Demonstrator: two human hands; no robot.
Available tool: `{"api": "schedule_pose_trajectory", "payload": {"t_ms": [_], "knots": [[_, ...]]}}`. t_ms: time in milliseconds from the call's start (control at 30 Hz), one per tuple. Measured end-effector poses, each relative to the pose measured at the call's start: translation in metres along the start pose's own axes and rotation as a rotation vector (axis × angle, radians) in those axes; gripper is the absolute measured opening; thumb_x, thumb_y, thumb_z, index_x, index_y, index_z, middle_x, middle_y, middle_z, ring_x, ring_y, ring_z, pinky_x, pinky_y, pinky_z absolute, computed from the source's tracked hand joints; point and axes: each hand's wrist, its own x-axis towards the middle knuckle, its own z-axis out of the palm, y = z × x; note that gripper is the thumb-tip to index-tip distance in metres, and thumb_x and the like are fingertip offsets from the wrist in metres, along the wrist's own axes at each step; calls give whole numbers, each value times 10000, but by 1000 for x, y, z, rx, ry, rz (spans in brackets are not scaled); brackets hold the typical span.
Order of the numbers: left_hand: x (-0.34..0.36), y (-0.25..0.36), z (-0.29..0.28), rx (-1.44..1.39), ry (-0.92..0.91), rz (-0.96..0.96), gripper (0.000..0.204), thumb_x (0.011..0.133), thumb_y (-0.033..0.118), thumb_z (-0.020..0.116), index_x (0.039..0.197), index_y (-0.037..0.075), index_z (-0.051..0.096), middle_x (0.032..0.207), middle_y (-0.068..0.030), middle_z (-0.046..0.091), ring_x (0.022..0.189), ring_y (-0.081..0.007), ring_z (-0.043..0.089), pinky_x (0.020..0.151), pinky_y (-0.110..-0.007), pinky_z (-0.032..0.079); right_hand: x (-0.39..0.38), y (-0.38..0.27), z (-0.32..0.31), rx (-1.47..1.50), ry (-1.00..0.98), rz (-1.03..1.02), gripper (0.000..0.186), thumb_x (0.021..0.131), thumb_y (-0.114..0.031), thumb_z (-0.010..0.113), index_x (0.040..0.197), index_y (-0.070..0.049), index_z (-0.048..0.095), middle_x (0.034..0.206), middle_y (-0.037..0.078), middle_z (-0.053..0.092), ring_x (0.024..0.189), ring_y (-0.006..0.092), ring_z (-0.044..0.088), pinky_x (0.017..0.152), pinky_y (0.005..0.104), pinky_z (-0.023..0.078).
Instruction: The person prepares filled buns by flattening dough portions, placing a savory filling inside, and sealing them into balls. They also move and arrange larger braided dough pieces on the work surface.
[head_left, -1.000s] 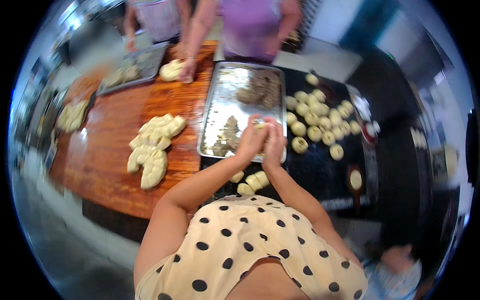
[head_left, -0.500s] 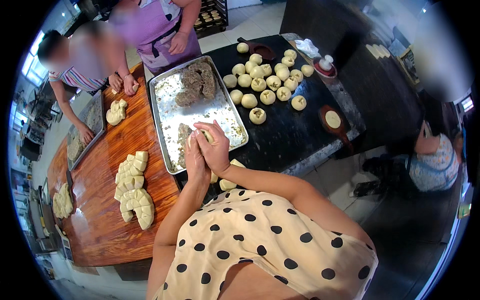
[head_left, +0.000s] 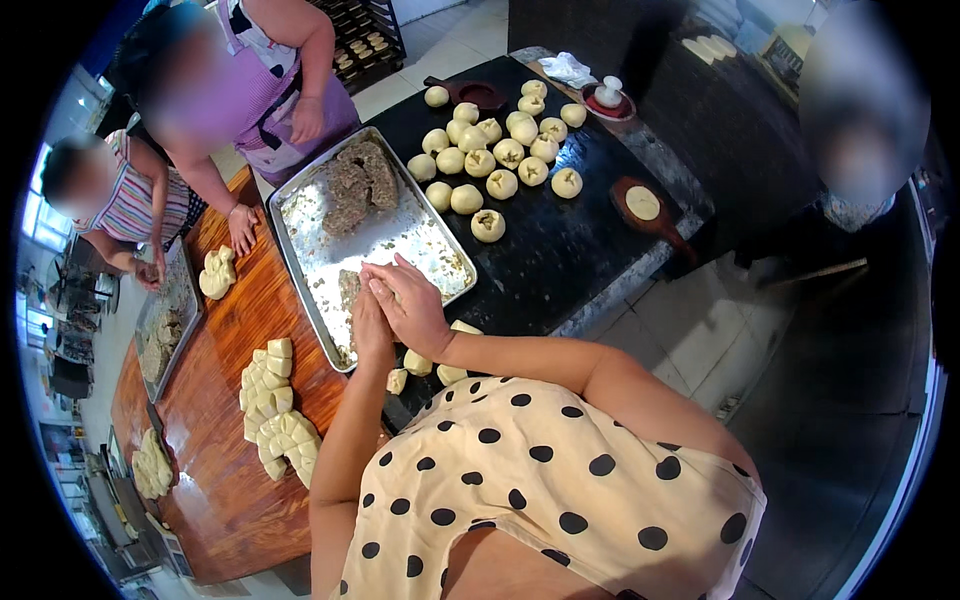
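My left hand and my right hand are pressed palm to palm above the near end of a metal tray. Between them is a piece of dough, now hidden by the palms and fingers. A smaller lump of brown filling lies on the tray just beside my fingers, and a larger mound of filling rests farther back. Close to my wrists, a few pale dough pieces lie on the black tabletop.
Several round dough balls, some with open tops, stand on the black table. A wooden press holds a flat dough disc at right. Cut dough lies on the wooden table. Two co-workers stand at far left; another person is at right.
My hands have closed flatter together, hiding the dough that showed between them. The whole view has shifted. The co-worker in purple now rests a hand on the wooden table.
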Motion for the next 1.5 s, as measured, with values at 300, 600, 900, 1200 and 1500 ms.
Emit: {"api": "schedule_pose_trajectory", "payload": {"t_ms": [300, 600, 900, 1200, 1500], "knots": [[-5, -45, 6, -770, 106, -109, 453, 1073, 357, 399, 1429, 79, 432, 1335, -108, 527, 1186, -198, 549, 1005, -355, 461, 1, -2, 20, 59, 92, 86, 211, 927, -100, 576, 1092, -39, 692, 1098, 118, 705, 1038, 279, 654, 1076, 429, 406], [0, -15, -14, -489, 91, -187, 548, 1055, 437, 404, 1363, -7, 501, 1289, -155, 554, 1221, -230, 519, 1034, -330, 410, 3, 6, 1, 476, -141, 270, 434, 1025, -258, 472, 1354, 16, 542, 1324, 162, 596, 1343, 237, 460, 1128, 355, 320], [-2, 23, 16, -697, 95, -250, 642, 1023, 556, 396, 1415, 48, 421, 1340, -105, 517, 1208, -220, 521, 1005, -372, 432, 22, 11, -4, 703, 138, 448, 381, 1052, -269, 450, 1019, 20, 695, 1038, 82, 687, 936, 144, 609, 903, 285, 460], [-11, -2, 13, -488, 44, -101, 407, 1061, 319, 464, 1337, 24, 516, 1267, -94, 567, 1182, -161, 523, 979, -297, 438, 13, 19, 2, 124, -128, -38, 289, 953, -171, 612, 1204, -36, 661, 1255, 119, 652, 1215, 273, 582, 1160, 444, 310], [-1, 40, -10, -663, 33, -275, 543, 997, 370, 581, 1404, 31, 462, 1317, -124, 546, 1231, -208, 532, 1011, -347, 451, 13, 3, -24, 14, -276, -128, 1046, 681, -93, 842, 1519, -24, 220, 1474, 210, 376, 1361, 387, 391, 1122, 447, 344]]}}
